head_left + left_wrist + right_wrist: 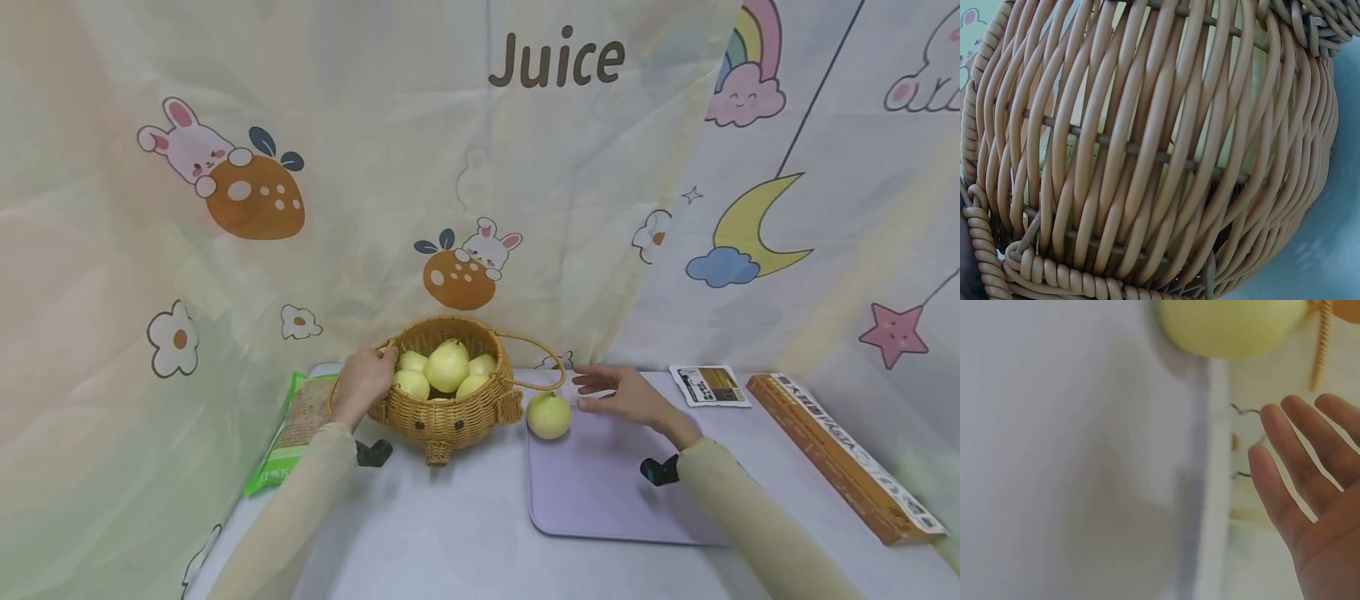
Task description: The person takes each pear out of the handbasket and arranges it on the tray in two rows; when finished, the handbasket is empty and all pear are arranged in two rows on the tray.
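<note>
A wicker basket (450,423) with an animal face, a snout and side ears stands near the back of the table, holding several yellow-green pears (447,367). My left hand (365,383) grips its left rim beside the handle. In the left wrist view the woven wall (1147,137) fills most of the picture, and the fingers are hidden. One more pear (549,415) sits on the far left corner of a purple board (592,492). To the right of that pear, apart from it, my right hand (626,396) hovers with extended, spread fingers (1300,456), holding nothing.
Left of the basket lies a green-edged bag (300,425), partly behind my left arm. A small flat packet (708,386) rests at the back right, with a long orange pasta box (843,458) along the right side. Printed curtains hang behind the table.
</note>
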{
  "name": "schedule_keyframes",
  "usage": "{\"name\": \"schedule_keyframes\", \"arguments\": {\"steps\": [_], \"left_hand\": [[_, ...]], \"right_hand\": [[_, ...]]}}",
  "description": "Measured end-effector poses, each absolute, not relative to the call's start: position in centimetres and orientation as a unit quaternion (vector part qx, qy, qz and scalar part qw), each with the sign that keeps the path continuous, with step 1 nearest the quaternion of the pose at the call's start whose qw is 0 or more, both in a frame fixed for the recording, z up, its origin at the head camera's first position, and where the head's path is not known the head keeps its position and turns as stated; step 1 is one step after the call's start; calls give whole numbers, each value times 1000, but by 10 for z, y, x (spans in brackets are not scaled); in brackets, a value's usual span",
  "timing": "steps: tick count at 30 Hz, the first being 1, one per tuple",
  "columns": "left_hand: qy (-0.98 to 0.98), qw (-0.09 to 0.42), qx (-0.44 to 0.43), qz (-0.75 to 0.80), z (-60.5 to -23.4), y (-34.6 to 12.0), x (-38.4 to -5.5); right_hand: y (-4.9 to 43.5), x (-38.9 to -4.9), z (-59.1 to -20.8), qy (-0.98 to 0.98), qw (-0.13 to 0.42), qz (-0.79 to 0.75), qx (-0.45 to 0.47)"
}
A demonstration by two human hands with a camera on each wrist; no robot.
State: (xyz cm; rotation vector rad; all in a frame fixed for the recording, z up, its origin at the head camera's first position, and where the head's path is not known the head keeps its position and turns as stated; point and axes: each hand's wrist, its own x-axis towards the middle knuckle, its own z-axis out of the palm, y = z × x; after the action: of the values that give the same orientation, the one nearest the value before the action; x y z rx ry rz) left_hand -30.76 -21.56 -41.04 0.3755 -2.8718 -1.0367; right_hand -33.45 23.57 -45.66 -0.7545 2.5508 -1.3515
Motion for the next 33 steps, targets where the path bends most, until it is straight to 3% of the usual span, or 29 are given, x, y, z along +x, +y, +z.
{"name": "schedule_keyframes", "arguments": {"steps": [11,21,33], "left_hand": [[-935,38,122,-331,-408,-214,-308],[-934,34,138,-327,-406,-213,-308],[-932,35,146,-329,-408,-212,-309]], "right_hand": [[209,-337,-423,887,-61,-419,-186],[166,-335,-393,865,-2,-447,-228],[104,-337,-365,888,34,-341,-308]]}}
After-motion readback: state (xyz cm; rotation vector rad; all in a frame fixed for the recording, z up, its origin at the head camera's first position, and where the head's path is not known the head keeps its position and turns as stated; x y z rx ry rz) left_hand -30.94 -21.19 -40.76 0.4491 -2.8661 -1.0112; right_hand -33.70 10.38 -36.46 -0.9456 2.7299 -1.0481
